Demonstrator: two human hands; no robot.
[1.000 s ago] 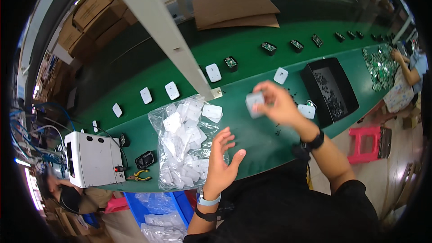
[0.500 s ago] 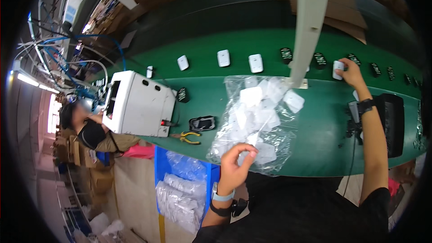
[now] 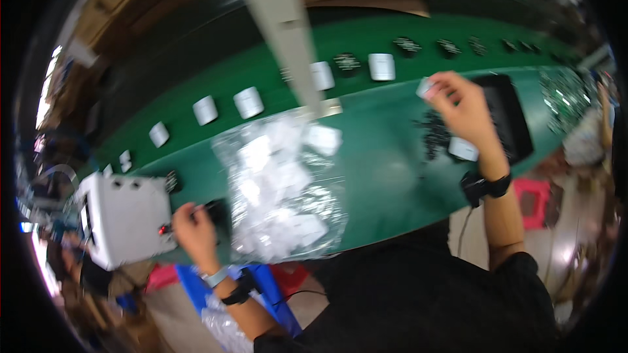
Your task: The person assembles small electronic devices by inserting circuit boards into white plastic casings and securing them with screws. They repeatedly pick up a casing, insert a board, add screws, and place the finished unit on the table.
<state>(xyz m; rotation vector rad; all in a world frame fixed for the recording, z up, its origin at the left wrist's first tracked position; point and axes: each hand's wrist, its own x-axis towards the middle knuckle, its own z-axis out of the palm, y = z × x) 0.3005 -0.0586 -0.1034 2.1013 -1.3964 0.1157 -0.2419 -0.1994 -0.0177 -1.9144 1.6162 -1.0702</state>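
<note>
My right hand [image 3: 466,108] is over the right part of the green bench, its fingertips closed on a small white piece [image 3: 426,87], blurred. Below that wrist lies another white piece [image 3: 463,149], beside scattered small black parts [image 3: 433,134] and a black tray [image 3: 513,117]. My left hand [image 3: 196,238] is between a white boxy machine [image 3: 127,219] and a clear plastic bag [image 3: 333,189] of white plastic covers [image 3: 288,180]. Its fingers are curled and smeared by motion, so any hold cannot be made out. A dark object [image 3: 216,211] lies partly hidden behind it.
Along the green belt [image 3: 229,78] stand white housings [image 3: 381,67] and black units with circuit boards [image 3: 407,46]. A pale post [image 3: 278,19] rises at the bench edge. A blue bin [image 3: 196,284] holds plastic bags below. Another person [image 3: 95,274] sits at far left.
My right hand has let go of a white housing, which now stands on the belt, and has come back over the bench. My left hand has moved left from the bag. The view has turned right.
</note>
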